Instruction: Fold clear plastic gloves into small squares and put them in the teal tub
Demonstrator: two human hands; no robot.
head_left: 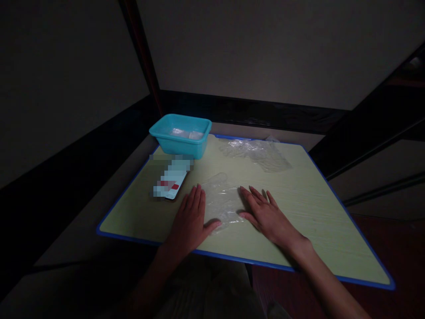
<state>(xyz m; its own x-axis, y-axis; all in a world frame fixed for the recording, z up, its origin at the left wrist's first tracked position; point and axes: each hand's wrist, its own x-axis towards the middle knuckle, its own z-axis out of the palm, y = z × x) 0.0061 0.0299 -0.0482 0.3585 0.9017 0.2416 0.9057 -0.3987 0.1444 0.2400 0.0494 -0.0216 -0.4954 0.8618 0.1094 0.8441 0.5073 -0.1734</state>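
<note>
A clear disposable plastic glove (222, 201) lies wrinkled on the table between my two hands. My left hand (192, 217) rests flat at its left side, with the thumb on the near part of the plastic. At its right edge is my right hand (265, 212), fingers spread and palm down, thumb and forefinger touching the plastic. Neither hand grips anything. Farther back lies more thin clear plastic (259, 153), crumpled and spread out, which looks like gloves too.
The small table (318, 226) has a pale wood-look top and a blue rim. On its far left corner stands a turquoise plastic basin (181, 137) with clear or whitish plastic inside. A lit phone (174, 177), partly blurred, lies in front of it. Walls stand behind and left.
</note>
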